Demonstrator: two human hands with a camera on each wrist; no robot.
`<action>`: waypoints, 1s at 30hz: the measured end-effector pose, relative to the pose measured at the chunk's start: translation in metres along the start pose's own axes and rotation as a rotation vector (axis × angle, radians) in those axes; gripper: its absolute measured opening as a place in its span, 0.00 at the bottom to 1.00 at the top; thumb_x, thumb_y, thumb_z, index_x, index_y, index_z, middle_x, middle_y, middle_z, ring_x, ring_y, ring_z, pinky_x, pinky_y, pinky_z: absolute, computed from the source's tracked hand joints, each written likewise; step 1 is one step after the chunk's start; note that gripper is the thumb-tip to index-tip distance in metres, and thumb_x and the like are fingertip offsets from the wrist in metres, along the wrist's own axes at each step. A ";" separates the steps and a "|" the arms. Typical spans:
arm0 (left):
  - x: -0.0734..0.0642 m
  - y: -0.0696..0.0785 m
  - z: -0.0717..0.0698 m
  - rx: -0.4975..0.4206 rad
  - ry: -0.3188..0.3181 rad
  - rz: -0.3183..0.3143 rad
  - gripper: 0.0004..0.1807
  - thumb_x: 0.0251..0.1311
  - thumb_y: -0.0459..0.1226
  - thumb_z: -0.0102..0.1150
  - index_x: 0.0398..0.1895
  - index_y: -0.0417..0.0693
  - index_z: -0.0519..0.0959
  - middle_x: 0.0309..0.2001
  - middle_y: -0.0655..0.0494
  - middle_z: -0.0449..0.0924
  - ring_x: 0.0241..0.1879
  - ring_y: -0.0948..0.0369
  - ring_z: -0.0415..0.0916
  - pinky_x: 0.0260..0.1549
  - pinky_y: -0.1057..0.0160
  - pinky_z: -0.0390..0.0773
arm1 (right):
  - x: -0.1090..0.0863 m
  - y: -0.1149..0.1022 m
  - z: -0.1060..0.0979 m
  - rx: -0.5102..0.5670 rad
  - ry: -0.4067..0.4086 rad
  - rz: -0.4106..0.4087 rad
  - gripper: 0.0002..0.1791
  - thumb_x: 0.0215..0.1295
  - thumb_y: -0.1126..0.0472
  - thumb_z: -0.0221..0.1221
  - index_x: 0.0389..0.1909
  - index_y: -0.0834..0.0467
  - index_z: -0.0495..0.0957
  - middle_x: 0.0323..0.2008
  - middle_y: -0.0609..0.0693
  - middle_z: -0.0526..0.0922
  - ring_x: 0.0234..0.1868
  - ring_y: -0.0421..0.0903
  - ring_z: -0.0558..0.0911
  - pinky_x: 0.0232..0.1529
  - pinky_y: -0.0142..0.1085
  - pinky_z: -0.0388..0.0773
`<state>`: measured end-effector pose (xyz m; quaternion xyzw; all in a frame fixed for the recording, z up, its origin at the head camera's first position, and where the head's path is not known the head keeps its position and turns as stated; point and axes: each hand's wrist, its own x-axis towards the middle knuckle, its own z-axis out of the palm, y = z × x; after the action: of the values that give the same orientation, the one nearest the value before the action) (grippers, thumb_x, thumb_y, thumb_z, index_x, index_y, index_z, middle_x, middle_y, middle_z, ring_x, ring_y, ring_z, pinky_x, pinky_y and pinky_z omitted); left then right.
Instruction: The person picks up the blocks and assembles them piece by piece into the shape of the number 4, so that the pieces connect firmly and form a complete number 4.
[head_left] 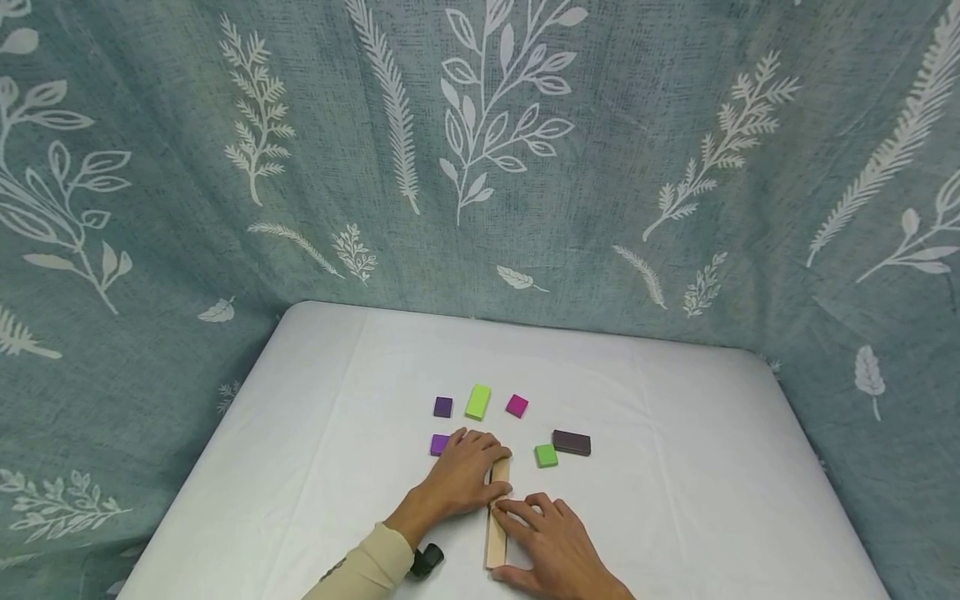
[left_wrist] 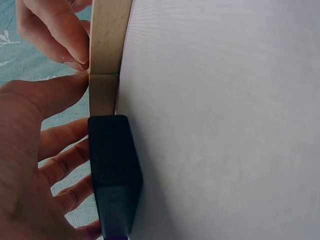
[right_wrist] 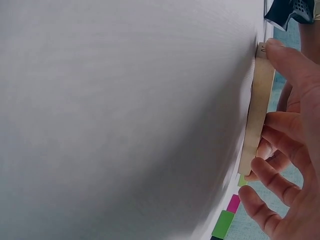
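Observation:
Two pale wooden blocks lie end to end on the white table, a far one [head_left: 500,470] and a near one [head_left: 496,543]. My left hand [head_left: 467,472] holds the far block, fingers at its far end and thumb by the joint. A dark block [left_wrist: 111,150] stands beside it under this hand, mostly hidden in the head view. My right hand [head_left: 557,543] grips the near block lengthwise, thumb on its near end and index finger by the joint. In the right wrist view, its other fingers [right_wrist: 260,205] spread off the wood.
Beyond the hands lie a dark purple block [head_left: 443,407], a lime block [head_left: 477,402], a magenta block [head_left: 517,406], a green block [head_left: 546,456] and a dark brown block [head_left: 572,442]. A purple block [head_left: 438,445] is partly behind the left hand. A black object [head_left: 427,560] is by the left sleeve.

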<state>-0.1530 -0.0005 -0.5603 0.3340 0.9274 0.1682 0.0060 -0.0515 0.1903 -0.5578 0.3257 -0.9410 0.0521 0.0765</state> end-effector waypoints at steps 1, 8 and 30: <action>0.000 0.000 0.000 -0.001 0.002 0.001 0.27 0.61 0.56 0.66 0.60 0.55 0.81 0.57 0.59 0.79 0.62 0.58 0.71 0.70 0.43 0.60 | 0.000 0.000 0.000 0.001 0.001 0.000 0.40 0.61 0.22 0.54 0.62 0.47 0.81 0.59 0.39 0.79 0.52 0.43 0.74 0.42 0.40 0.74; -0.001 0.000 0.000 0.001 -0.006 0.002 0.28 0.61 0.56 0.66 0.60 0.55 0.81 0.57 0.60 0.79 0.62 0.58 0.71 0.71 0.41 0.58 | -0.001 -0.001 0.001 0.003 -0.003 0.006 0.41 0.60 0.22 0.53 0.63 0.47 0.80 0.60 0.39 0.79 0.53 0.43 0.75 0.44 0.42 0.75; -0.054 0.031 -0.029 -0.020 -0.030 -0.007 0.24 0.73 0.48 0.55 0.64 0.44 0.77 0.62 0.52 0.77 0.67 0.57 0.70 0.72 0.53 0.59 | -0.003 -0.002 0.000 0.048 -0.033 0.041 0.41 0.60 0.21 0.53 0.64 0.45 0.78 0.61 0.38 0.77 0.52 0.42 0.74 0.43 0.40 0.76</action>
<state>-0.0958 -0.0203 -0.5285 0.3332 0.9267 0.1722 0.0238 -0.0474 0.1907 -0.5580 0.3087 -0.9471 0.0708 0.0522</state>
